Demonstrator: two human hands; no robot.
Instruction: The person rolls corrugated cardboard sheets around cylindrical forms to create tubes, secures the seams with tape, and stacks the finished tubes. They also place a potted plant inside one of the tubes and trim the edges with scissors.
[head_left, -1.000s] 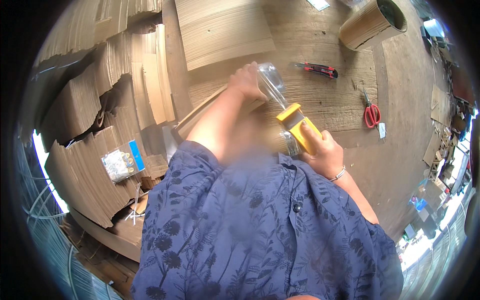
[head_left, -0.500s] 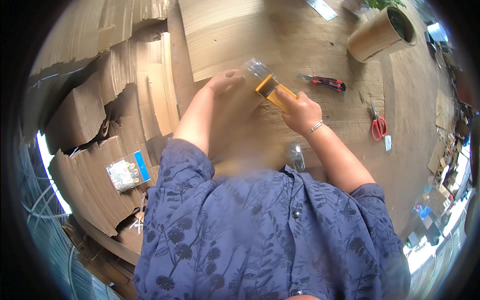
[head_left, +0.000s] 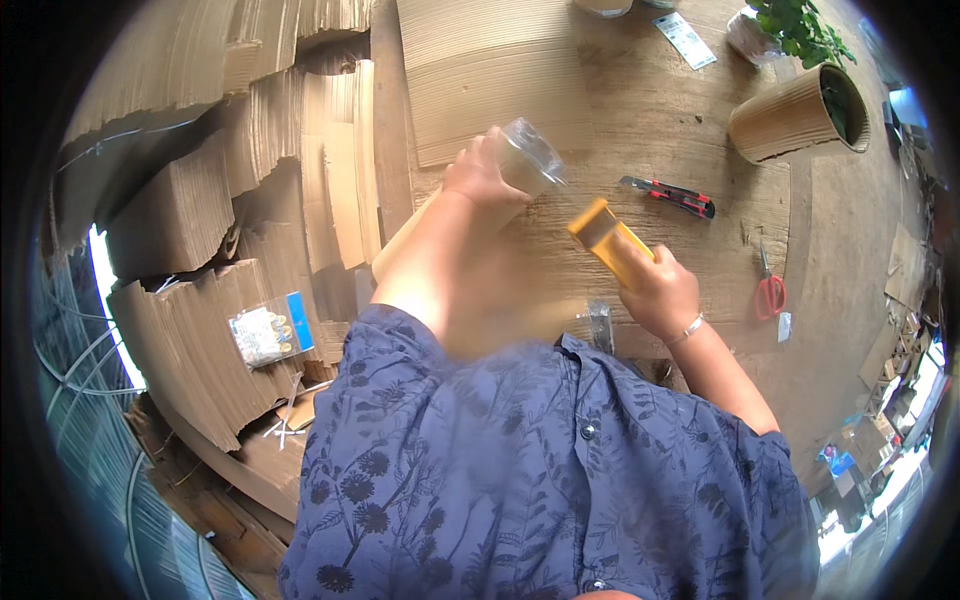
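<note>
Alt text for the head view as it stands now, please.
Right hand gripping a yellow tool, left hand against clear plastic. To their right, a red-and-black cutter and red-handled scissors lie on a brown table.

Red-handled scissors point(head_left: 768, 284), a utility knife point(head_left: 682, 198) (black-and-red), a leafy plant point(head_left: 797, 28)

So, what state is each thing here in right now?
Left hand: curled at the clear plastic; grip unclear
Right hand: closed on the yellow handheld tool
Red-and-black utility knife: lying down, blade out
Red-handled scissors: lying down, blades apparently together
Corrugated cardboard cylinder: open at its visible end
Clear packet: filled
Corrugated cardboard sheet: lying flat
</note>
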